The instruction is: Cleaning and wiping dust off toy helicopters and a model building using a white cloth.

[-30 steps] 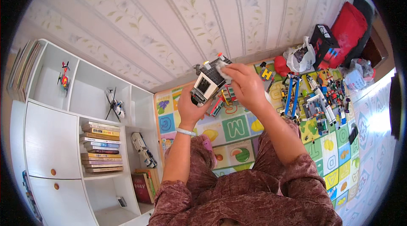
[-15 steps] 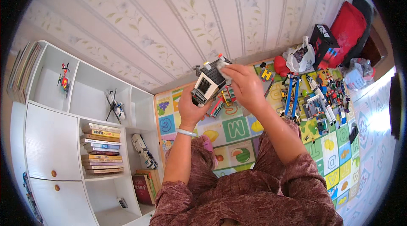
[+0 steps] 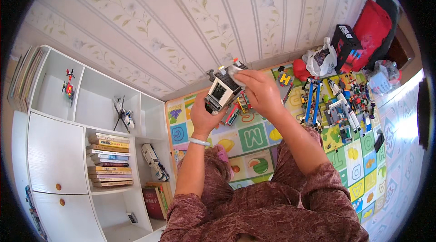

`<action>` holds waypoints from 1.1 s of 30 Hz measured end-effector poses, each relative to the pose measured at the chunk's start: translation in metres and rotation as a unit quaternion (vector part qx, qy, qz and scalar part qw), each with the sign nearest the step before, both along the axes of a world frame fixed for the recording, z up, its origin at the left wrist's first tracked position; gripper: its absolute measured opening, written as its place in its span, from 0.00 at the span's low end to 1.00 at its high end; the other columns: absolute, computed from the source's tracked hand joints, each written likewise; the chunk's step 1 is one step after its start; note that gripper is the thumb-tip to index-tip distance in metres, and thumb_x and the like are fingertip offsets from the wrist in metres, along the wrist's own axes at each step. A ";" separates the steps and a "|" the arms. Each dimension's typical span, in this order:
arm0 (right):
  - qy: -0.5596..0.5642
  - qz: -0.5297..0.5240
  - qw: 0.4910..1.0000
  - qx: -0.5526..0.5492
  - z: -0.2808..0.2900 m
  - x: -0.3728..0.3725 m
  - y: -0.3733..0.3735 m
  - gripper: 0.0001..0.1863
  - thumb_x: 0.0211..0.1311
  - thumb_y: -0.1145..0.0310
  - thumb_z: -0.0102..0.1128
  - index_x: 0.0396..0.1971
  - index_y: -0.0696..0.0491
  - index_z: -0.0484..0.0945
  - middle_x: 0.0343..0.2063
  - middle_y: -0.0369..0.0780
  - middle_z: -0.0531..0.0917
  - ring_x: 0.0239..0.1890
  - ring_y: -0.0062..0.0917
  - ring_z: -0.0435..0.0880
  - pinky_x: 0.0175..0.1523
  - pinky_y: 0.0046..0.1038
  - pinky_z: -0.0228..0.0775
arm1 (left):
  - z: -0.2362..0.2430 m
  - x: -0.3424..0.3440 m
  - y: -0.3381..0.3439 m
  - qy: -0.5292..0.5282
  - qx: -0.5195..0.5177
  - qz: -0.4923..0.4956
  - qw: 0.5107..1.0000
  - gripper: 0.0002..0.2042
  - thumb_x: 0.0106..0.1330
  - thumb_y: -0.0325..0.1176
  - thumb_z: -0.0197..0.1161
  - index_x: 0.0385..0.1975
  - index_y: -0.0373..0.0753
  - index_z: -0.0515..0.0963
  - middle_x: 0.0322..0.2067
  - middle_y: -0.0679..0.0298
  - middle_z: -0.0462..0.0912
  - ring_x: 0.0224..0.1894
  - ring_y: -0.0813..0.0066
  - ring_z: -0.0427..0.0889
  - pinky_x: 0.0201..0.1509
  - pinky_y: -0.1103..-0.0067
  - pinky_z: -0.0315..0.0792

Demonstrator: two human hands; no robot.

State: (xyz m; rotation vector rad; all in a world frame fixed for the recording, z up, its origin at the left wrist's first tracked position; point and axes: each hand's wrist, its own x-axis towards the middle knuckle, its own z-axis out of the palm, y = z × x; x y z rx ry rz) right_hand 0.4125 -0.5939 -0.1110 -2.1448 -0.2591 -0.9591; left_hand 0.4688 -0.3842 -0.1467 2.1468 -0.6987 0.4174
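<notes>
My left hand [image 3: 203, 117] is closed round the near end of a toy-brick vehicle [image 3: 220, 93], holding it up over the mat. The vehicle has a white-framed side with a dark window, a dark grey studded top and small orange and yellow pieces at its far end. In my right hand [image 3: 262, 91] the fingers are pinched on a whitish wad, like a tissue or cloth [image 3: 233, 73], which lies against the studded top. My fingers hide part of that wad and of the vehicle's right side.
A white shelf unit [image 3: 86, 124] stands at the left, bearing books [image 3: 109, 160], a toy helicopter [image 3: 123, 114] and a white toy vehicle [image 3: 155, 162]. Across the patterned mat [image 3: 252, 138] at right lie many loose bricks [image 3: 356, 99], near a white plastic bag [image 3: 323, 62] and black box [image 3: 347, 49].
My right hand and the whitish wad have shifted slightly left across the studded top. The left hand and the vehicle stay almost in place.
</notes>
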 end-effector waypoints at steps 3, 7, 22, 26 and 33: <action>-0.030 0.037 0.999 -0.003 0.007 -0.003 -0.002 0.18 0.49 0.80 0.54 0.43 0.55 0.80 0.43 0.44 0.81 0.45 0.40 0.79 0.50 0.37 0.72 | 0.011 -0.006 -0.004 0.074 -0.026 -0.009 0.997 0.29 0.42 0.37 0.78 0.45 0.37 0.72 0.34 0.58 0.79 0.36 0.63 0.81 0.41 0.74 0.74; 0.007 -0.053 0.998 -0.027 -0.002 0.007 -0.012 0.19 0.48 0.81 0.54 0.43 0.56 0.80 0.43 0.44 0.81 0.44 0.40 0.80 0.49 0.36 0.72 | 0.006 -0.004 -0.003 0.037 -0.009 -0.018 0.999 0.29 0.42 0.37 0.78 0.44 0.37 0.72 0.34 0.58 0.79 0.35 0.65 0.81 0.41 0.74 0.74; -0.098 0.044 0.994 0.008 0.012 -0.002 0.006 0.20 0.46 0.80 0.56 0.43 0.52 0.81 0.43 0.42 0.82 0.38 0.38 0.80 0.44 0.35 0.74 | -0.010 0.007 0.000 -0.050 0.009 -0.038 0.998 0.31 0.42 0.37 0.79 0.46 0.37 0.71 0.37 0.59 0.79 0.36 0.66 0.81 0.41 0.75 0.74; -0.040 0.062 0.997 -0.017 0.016 -0.007 0.005 0.20 0.46 0.83 0.55 0.43 0.56 0.81 0.44 0.45 0.82 0.41 0.39 0.81 0.47 0.35 0.72 | -0.006 0.004 -0.004 -0.064 0.005 -0.037 0.997 0.29 0.41 0.36 0.77 0.44 0.39 0.72 0.33 0.59 0.80 0.33 0.60 0.82 0.36 0.73 0.75; -0.064 0.094 0.990 0.078 0.001 -0.005 -0.018 0.16 0.47 0.83 0.51 0.38 0.56 0.80 0.37 0.45 0.82 0.40 0.41 0.80 0.47 0.36 0.72 | 0.000 0.000 -0.004 -0.043 0.000 -0.034 0.999 0.28 0.41 0.35 0.77 0.44 0.40 0.72 0.31 0.60 0.80 0.29 0.63 0.82 0.32 0.74 0.75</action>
